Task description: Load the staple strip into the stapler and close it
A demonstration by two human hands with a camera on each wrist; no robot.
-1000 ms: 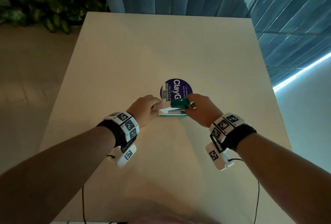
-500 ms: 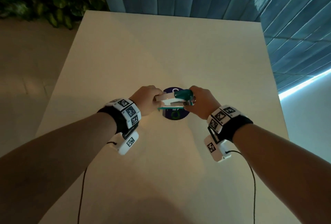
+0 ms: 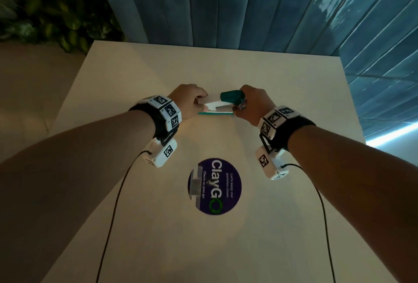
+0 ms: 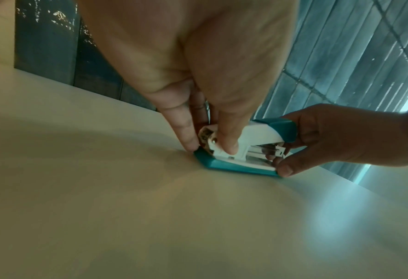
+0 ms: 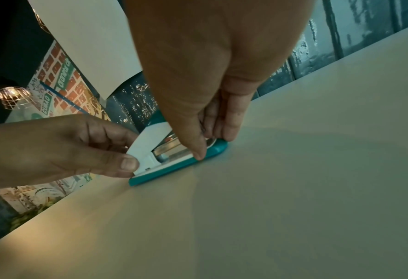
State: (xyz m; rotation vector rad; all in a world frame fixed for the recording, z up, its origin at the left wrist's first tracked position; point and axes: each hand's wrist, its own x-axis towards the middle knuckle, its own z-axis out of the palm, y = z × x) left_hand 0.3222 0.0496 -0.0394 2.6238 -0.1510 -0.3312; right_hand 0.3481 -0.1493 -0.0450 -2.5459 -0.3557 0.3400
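Note:
A teal and white stapler point(image 3: 222, 104) lies on the table, held at both ends. My left hand point(image 3: 201, 104) pinches its white hinge end, thumb point(image 4: 229, 145) on the side and a finger point(image 4: 188, 139) at the base corner. My right hand point(image 3: 240, 106) grips the teal front end, with its fingers on the top and the thumb point(image 4: 285, 169) at the base. The top stands slightly raised, and the metal magazine point(image 5: 171, 149) shows in the gap. Grey staple strips point(image 3: 195, 184) lie on a round purple sticker point(image 3: 222, 188), nearer to me than the stapler.
The pale table point(image 3: 282, 92) ends at a blue slatted wall point(image 3: 260, 6) beyond the stapler. Green plants point(image 3: 45, 6) stand at the far left. Two black cables point(image 3: 113, 210) run from the wrist cameras across the near part of the table.
Both hands have carried the stapler away from me, from beside the purple sticker to well beyond it. The staple strips stay on the sticker.

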